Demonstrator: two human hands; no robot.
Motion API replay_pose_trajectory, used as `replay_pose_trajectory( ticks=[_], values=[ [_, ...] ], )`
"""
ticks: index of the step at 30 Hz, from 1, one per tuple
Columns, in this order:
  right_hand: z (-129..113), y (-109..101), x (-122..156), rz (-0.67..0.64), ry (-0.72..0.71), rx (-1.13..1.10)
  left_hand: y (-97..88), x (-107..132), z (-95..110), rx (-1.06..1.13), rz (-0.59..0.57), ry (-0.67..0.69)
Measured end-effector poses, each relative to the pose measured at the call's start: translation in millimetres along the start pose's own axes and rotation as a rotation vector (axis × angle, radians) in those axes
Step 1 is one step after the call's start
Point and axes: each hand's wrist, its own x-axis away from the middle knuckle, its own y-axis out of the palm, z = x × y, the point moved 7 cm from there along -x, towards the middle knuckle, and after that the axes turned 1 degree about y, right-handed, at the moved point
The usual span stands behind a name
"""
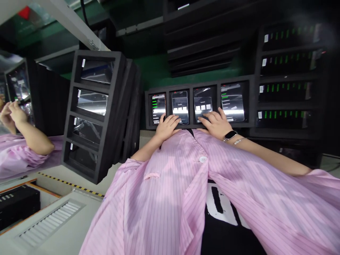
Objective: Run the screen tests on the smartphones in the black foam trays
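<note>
Pink smock (159,212) is worn; the left hand (167,128) and right hand (215,124) are laid open, grasping nothing, on foam-racked smartphones (180,107) (slippery glass, edge-held best).

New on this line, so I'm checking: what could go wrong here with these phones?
The metal watch on the right hand sits close to the phones in the foam tray, so it might scratch a screen. The left hand lies across the phones' lower edges, so it could smudge a screen or dislodge a phone.
</note>
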Motion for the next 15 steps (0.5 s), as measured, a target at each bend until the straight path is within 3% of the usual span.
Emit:
replay_pose_trajectory(
  ticks=[15],
  values=[
    [3.0, 3.1, -0.4, -0.021, 0.038, -0.042, -1.1, -0.8, -0.1, 0.035, -0.012, -0.007]
  ],
)
